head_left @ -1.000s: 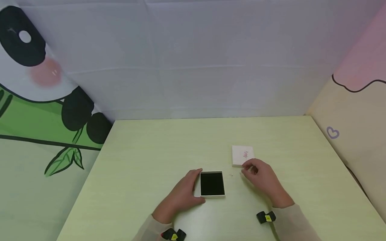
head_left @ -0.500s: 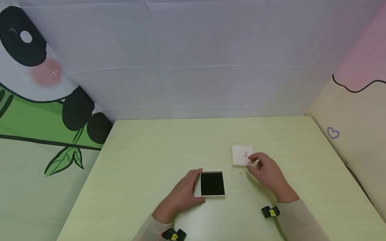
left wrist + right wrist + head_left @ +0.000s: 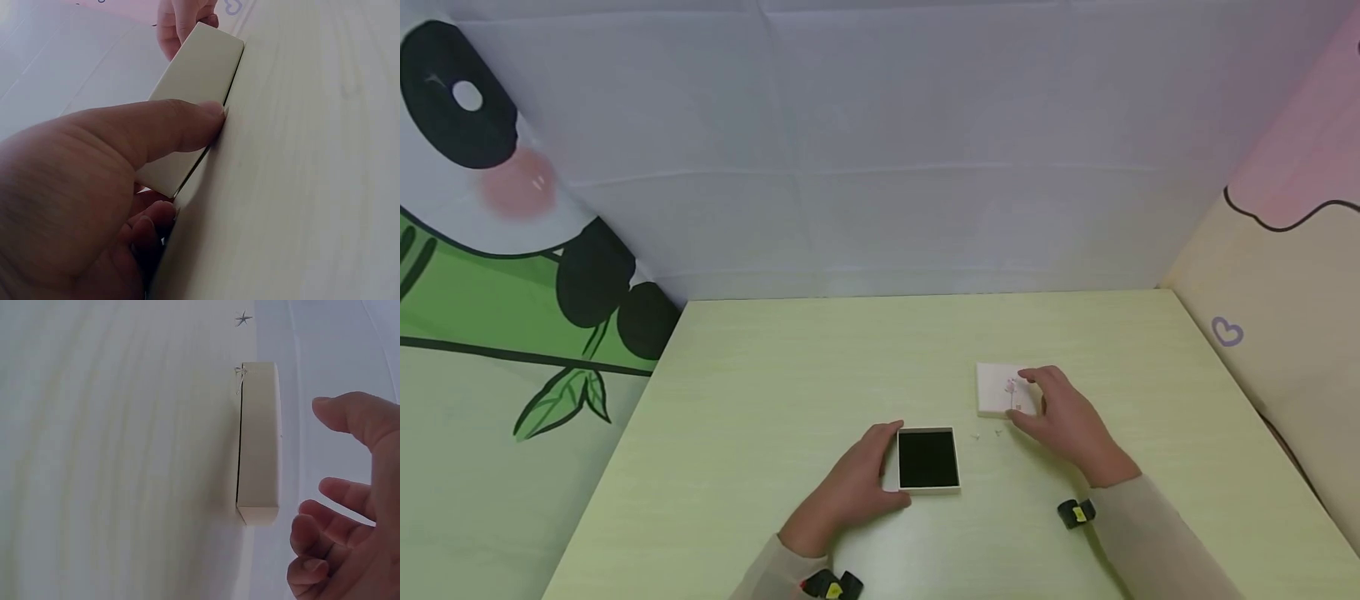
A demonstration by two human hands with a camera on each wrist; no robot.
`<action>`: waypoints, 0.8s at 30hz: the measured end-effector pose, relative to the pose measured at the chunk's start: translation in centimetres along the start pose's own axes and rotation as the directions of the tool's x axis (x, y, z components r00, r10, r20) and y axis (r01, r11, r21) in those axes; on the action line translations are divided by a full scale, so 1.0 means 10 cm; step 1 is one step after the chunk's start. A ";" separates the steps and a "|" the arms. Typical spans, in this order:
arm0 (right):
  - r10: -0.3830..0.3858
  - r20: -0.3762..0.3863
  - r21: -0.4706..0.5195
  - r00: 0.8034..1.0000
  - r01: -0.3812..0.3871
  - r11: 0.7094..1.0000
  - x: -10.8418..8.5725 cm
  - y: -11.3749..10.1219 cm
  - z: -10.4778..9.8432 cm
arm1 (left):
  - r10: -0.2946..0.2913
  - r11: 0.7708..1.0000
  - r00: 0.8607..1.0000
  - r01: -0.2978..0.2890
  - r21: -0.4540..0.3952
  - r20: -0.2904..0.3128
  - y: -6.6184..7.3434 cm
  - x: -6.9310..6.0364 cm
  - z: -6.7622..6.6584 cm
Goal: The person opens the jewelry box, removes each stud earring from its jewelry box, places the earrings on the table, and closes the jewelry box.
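Note:
My left hand [image 3: 848, 485] holds a small square box [image 3: 957, 490] with a black lining, thumb on the near side and fingers at the far side. In the left wrist view the thumb presses on the pale box wall [image 3: 194, 69]. My right hand [image 3: 1071, 425] hovers at the right side of a white lid [image 3: 992, 387] printed with a pink flower, thumb and fingers apart. The right wrist view shows a gap between that hand and the lid's side [image 3: 259, 437]. Between box and lid lie two tiny silvery pieces, one a star [image 3: 244, 318], the other bow-like [image 3: 240, 370].
All of it rests on a pale wood-grain table [image 3: 790, 358]. A white cloth wall [image 3: 880, 167] rises behind it, with printed panels at left and right. Each wrist carries a small black camera, such as the one on the right wrist [image 3: 1077, 512].
My right hand has let go of a tiny silvery piece beside the other one, then moved up and right over the lid, its fingers spreading. The left hand and box stay put.

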State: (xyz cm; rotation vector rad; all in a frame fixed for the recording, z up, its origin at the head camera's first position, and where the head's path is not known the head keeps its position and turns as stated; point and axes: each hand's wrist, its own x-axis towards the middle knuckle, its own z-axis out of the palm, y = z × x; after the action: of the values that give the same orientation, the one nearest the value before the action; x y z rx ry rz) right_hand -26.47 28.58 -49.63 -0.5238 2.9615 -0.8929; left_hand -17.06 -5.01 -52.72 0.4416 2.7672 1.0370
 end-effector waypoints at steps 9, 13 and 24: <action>0.008 0.068 -0.070 0.998 -0.003 0.998 0.03 -0.02 0.06 | 0.017 1.000 1.000 -0.016 -0.007 0.020 -0.04 -0.09 -0.02; 0.000 0.095 -0.098 0.995 0.009 0.995 0.04 -0.02 0.11 | 0.025 1.000 0.999 -0.025 -0.004 0.025 -0.06 -0.12 -0.03; -0.002 0.146 -0.200 0.989 0.031 0.979 0.02 -0.15 0.19 | 0.036 0.999 0.999 -0.036 0.002 0.037 -0.08 -0.22 -0.06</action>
State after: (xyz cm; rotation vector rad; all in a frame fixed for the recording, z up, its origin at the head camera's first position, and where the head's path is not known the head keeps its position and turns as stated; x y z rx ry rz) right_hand -26.02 26.37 -50.40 -0.5918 2.9325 -0.5317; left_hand -15.28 -6.67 -52.65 0.5073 2.7382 1.0224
